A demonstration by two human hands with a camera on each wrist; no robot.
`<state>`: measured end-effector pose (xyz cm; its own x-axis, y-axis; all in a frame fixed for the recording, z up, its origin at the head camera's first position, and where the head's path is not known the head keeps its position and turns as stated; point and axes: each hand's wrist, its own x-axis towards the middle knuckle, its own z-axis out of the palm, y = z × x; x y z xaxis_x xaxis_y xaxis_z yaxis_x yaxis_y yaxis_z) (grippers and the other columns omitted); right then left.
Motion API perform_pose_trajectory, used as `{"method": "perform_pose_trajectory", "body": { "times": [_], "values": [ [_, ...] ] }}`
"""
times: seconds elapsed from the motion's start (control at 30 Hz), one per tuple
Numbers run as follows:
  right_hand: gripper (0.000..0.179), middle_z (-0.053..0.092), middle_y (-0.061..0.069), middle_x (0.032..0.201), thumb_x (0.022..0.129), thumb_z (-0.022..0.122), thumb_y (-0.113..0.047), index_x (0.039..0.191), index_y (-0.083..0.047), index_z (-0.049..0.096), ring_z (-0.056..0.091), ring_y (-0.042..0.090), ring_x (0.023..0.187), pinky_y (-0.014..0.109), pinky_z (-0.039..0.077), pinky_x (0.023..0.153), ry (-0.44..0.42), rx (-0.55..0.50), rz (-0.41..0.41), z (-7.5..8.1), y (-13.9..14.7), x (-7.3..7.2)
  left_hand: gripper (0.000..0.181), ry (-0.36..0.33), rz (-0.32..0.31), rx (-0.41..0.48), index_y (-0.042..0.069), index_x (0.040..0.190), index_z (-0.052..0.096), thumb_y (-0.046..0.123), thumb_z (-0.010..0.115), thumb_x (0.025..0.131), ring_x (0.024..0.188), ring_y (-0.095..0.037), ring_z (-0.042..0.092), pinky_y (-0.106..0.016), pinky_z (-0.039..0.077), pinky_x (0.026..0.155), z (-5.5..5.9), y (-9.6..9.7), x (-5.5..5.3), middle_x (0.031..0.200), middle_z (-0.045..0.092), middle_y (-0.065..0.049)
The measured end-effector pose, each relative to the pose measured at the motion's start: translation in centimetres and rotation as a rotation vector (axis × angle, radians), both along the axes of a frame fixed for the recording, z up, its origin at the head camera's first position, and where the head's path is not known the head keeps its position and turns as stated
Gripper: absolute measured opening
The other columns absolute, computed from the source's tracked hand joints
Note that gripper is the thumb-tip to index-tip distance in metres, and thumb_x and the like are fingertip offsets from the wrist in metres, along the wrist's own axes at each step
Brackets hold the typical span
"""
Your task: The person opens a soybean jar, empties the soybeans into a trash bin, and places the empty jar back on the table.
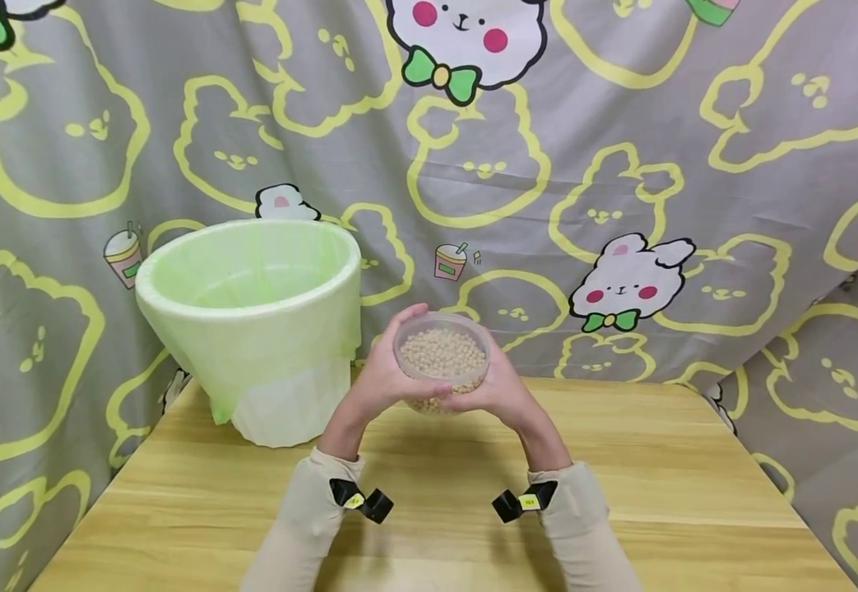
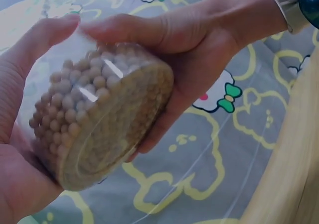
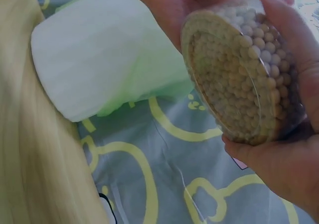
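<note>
Both hands hold a clear round plastic container (image 1: 443,353) up off the table, with small beige balls (image 1: 439,349) filling much of it. My left hand (image 1: 380,374) wraps its left side and my right hand (image 1: 501,382) its right side, the thumbs lying along the near side. From below, the left wrist view shows the container's flat see-through base (image 2: 117,129) with balls pressed against it. The same container (image 3: 239,74) appears tilted in the right wrist view, between the fingers of both hands. In the head view its top looks open.
A tall whitish-green bin (image 1: 280,386) with a light green liner (image 1: 251,271) stands at the table's left, its wide mouth upward. The wooden table (image 1: 621,460) runs back to a grey patterned curtain (image 1: 517,247) behind and at both sides.
</note>
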<state>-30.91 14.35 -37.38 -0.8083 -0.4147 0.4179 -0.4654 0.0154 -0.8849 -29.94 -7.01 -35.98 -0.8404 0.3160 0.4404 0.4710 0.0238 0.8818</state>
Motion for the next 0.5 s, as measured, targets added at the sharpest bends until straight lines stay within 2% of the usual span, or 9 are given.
{"method": "perform_pose_trajectory", "body": {
  "times": [0.2, 0.3, 0.4, 0.5],
  "values": [
    [0.115, 0.051, 0.007, 0.146, 0.054, 0.094, -0.002, 0.152, -0.022, 0.038, 0.050, 0.027, 0.130, 0.052, 0.040, 0.111, 0.052, 0.002, -0.156, -0.2, -0.8, 0.2, 0.114, 0.020, 0.088, 0.036, 0.014, 0.156, 0.032, 0.007, 0.095, 0.061, 0.130, -0.028, 0.053, -0.050, 0.044, 0.108, 0.1, 0.8, 0.2, 0.146, 0.053, -0.007],
    [0.116, 0.053, 0.009, 0.145, 0.051, 0.095, 0.000, 0.152, -0.018, 0.039, 0.051, 0.028, 0.130, 0.052, 0.040, 0.112, 0.045, -0.017, -0.231, -0.3, -1.3, 0.3, 0.115, 0.009, 0.146, 0.041, 0.020, 0.155, 0.032, 0.011, 0.096, 0.060, 0.129, -0.026, 0.053, -0.049, 0.044, 0.107, 0.1, 1.2, 0.3, 0.145, 0.053, -0.006],
    [0.116, 0.053, 0.010, 0.145, 0.050, 0.095, 0.000, 0.152, -0.016, 0.039, 0.050, 0.028, 0.131, 0.051, 0.038, 0.113, 0.035, -0.022, -0.280, -0.2, -1.7, 0.5, 0.115, -0.001, 0.186, 0.047, 0.026, 0.155, 0.032, 0.015, 0.097, 0.061, 0.129, -0.026, 0.052, -0.049, 0.044, 0.107, 0.2, 1.5, 0.4, 0.145, 0.052, -0.006],
    [0.116, 0.052, 0.011, 0.146, 0.051, 0.095, -0.003, 0.152, -0.015, 0.039, 0.050, 0.028, 0.132, 0.052, 0.038, 0.113, 0.045, -0.011, -0.292, -0.1, -1.7, 0.6, 0.115, -0.007, 0.185, 0.044, 0.025, 0.156, 0.031, 0.017, 0.097, 0.062, 0.132, -0.026, 0.050, -0.050, 0.042, 0.109, 0.4, 1.4, 0.5, 0.147, 0.050, -0.006]
  ]
}}
